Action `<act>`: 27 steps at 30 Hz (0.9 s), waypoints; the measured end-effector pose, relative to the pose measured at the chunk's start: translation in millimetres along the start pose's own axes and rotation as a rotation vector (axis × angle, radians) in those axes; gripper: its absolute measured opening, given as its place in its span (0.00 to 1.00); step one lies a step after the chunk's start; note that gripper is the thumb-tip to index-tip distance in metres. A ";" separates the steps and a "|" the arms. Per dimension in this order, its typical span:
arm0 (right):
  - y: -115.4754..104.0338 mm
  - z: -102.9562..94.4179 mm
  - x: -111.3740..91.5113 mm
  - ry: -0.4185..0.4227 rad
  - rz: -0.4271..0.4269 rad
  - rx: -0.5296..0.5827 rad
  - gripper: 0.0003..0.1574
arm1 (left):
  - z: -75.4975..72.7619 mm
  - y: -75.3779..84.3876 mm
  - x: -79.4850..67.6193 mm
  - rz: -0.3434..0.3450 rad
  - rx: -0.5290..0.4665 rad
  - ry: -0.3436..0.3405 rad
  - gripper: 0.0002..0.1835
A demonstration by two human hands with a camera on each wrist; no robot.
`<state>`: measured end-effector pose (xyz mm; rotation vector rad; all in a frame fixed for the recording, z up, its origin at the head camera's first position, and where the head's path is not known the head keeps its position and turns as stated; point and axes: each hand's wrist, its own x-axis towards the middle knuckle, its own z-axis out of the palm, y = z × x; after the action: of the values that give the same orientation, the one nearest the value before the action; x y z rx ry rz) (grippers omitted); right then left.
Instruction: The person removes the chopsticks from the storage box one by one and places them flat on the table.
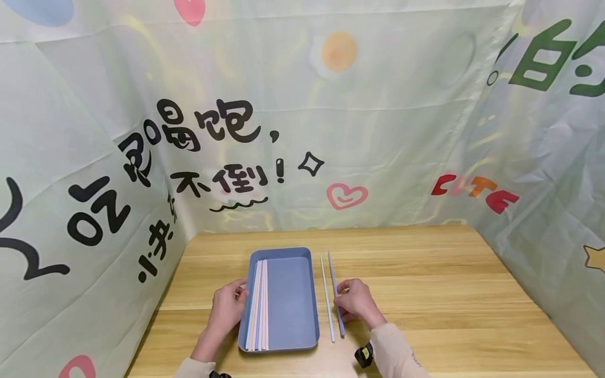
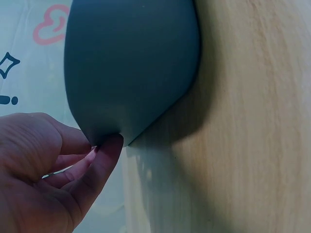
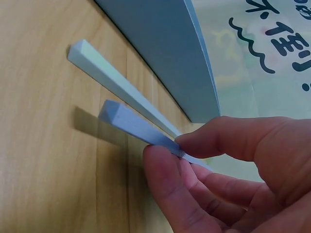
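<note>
The cuffs of two beige sleeves, right (image 1: 397,350) and left (image 1: 193,369), come in lowest and closest, forearms slanting inward over the wooden bench (image 1: 425,294). The left hand (image 1: 227,305) pinches the left side of a blue tray (image 1: 293,299) between thumb and fingers, a hold that would keep it from sliding. The right hand (image 1: 357,300), turned inward at the wrist, pinches a blue chopstick (image 3: 133,125) near its middle, probably for balance; its near end looks raised, judging by the separate shadow. Just beside it, a pale chopstick (image 1: 327,298) lies on the bench between tray and right hand. Inside the tray, more chopsticks (image 1: 258,305) lie lengthwise along the left wall, seemingly lined up for tidiness.
</note>
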<state>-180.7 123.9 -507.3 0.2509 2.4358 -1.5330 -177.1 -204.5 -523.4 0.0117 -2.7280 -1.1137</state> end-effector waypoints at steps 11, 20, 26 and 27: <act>3.1 1.6 -1.1 -0.003 -0.027 -0.018 0.20 | -0.4 -1.0 -0.7 -0.003 -0.011 -0.003 0.17; 3.6 3.8 -0.1 0.013 -0.018 -0.043 0.20 | -0.8 -1.8 0.0 -0.005 -0.007 -0.001 0.17; 3.7 4.8 0.1 0.021 -0.027 -0.051 0.19 | -1.2 -2.2 0.3 0.008 -0.008 0.006 0.17; 4.2 4.8 0.1 0.021 -0.034 -0.053 0.19 | -1.1 -2.2 0.2 0.010 -0.010 0.007 0.17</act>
<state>-179.1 121.4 -512.8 0.2179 2.5056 -1.4848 -177.2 -206.8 -524.1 0.0009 -2.7135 -1.1228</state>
